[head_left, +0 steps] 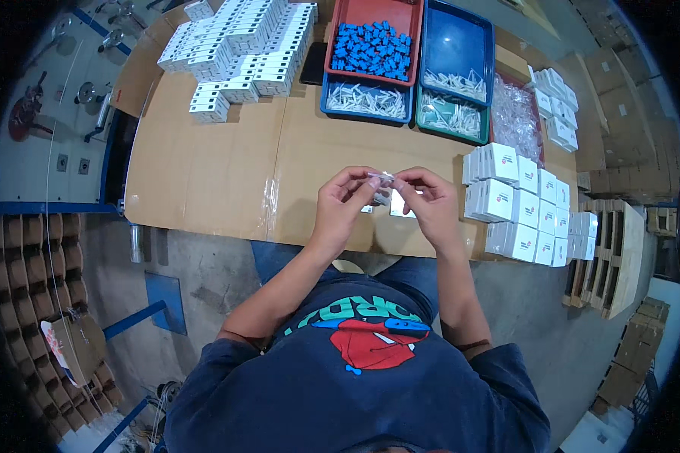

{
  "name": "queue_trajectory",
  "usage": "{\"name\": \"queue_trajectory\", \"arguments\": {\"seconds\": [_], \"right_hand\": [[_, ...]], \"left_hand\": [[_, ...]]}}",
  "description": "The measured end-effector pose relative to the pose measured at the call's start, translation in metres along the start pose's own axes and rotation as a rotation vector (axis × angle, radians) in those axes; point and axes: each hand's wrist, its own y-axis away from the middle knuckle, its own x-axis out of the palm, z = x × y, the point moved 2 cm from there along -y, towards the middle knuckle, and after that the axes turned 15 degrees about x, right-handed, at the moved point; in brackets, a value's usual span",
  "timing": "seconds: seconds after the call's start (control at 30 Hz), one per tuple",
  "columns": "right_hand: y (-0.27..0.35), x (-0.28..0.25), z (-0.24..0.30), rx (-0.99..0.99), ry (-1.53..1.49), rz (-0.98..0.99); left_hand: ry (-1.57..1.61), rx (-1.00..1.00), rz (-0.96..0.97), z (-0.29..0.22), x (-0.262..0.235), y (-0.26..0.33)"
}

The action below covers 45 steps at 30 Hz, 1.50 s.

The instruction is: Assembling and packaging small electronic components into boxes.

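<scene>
Head view: holds a small piece (385,178) up between left hand (338,195) and right hand (434,200), pinched narrow at the fingertips of both. Looks whitish and partly see-through, thin along the top, with a paler, clearer part just below. Mostly covered by fingers and thumbs; cannot tell the exact shape. Directly under the right hand, partly hidden by thumb and fingers, a flat white thing (398,206); just below the left fingertips, a smaller white thing (367,209). Beneath both hands, brown cardboard (204,166) spread over the work surface.

Straight ahead of the hands, beyond a stretch of cardboard, a group of 4 trays: a red tray (378,10) heaped with blue pieces (374,51), a blue tray (364,116) of white sticks (366,100) on the near side, and, ahead of the right hand, a second blue tray (457,41) overlapping a green tray (449,137), both with more white sticks inside. Farther to the right, a pile of clear plastic packets (516,121).

Near the right hand, on the right, stacked white boxes (499,200), with another batch farther ahead. Well ahead of the left hand and to the left, long rows of white cartons (234,45), beside a dark flat object (314,64).
</scene>
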Motion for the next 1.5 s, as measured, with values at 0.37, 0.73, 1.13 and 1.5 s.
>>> {"name": "queue_trajectory", "arguments": {"seconds": [0.37, 0.73, 1.13, 1.5], "right_hand": [[-0.002, -0.001, -0.005, -0.267, 0.058, -0.061], [-0.007, 0.002, -0.008, -0.111, -0.012, -0.041], [-0.009, 0.001, -0.016, -0.153, 0.027, -0.092], [-0.004, 0.005, -0.014, -0.123, 0.046, -0.066]], "left_hand": [[-0.048, 0.046, 0.006, 0.004, -0.001, -0.001], [-0.021, 0.057, 0.011, 0.002, 0.001, 0.000], [-0.127, 0.099, 0.019, 0.005, 0.003, 0.001], [-0.123, 0.128, -0.007, 0.010, 0.000, 0.000]]}}
